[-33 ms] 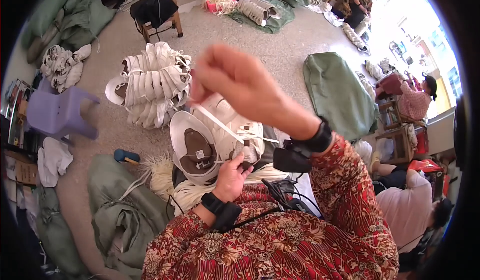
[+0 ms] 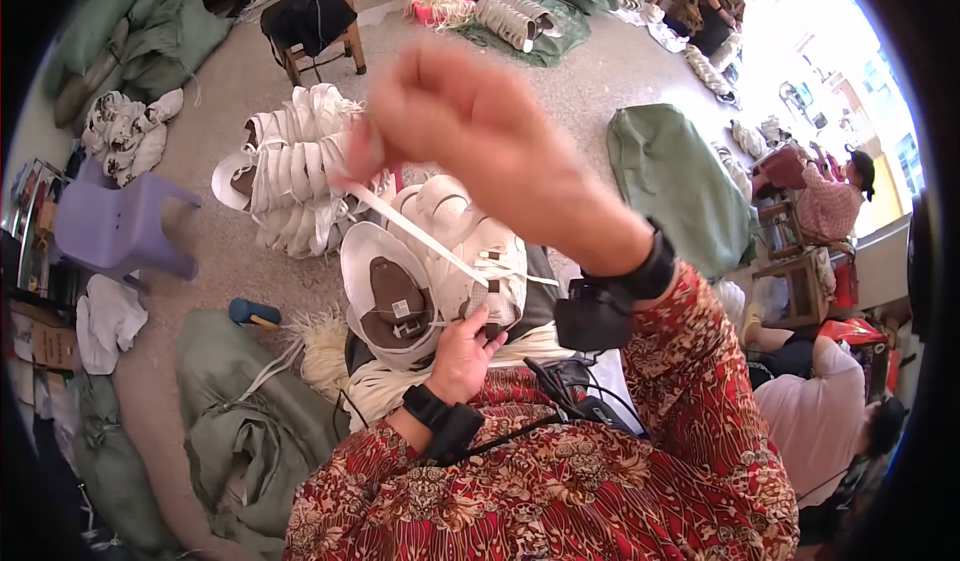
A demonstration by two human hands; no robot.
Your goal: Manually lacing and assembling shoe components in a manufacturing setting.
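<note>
On my lap lie pale shoe uppers. My left hand (image 2: 463, 359) pinches the brown-marked end of a white and beige shoe upper (image 2: 440, 201), beside its eyelets. Raised above it, my right hand (image 2: 465, 126) is closed on a flat white shoelace (image 2: 420, 236) and blurred by motion. The lace runs taut from those fingers down to the upper near my left hand. A loose lace end sticks out to the right of the eyelets. Left of this upper rests another one with a brown insole (image 2: 385, 301), its opening facing up.
Bundled shoe uppers (image 2: 300, 171) stand on the floor ahead. Pale laces (image 2: 325, 351) lie by my lap, near a blue hammer-like tool (image 2: 253, 313). A purple chair (image 2: 120, 216) stands left, green sacks (image 2: 680, 186) on both sides. Other people sit at the right.
My right hand has moved up and slightly left, drawing out more of the shoelace. My left hand stays on the shoe upper.
</note>
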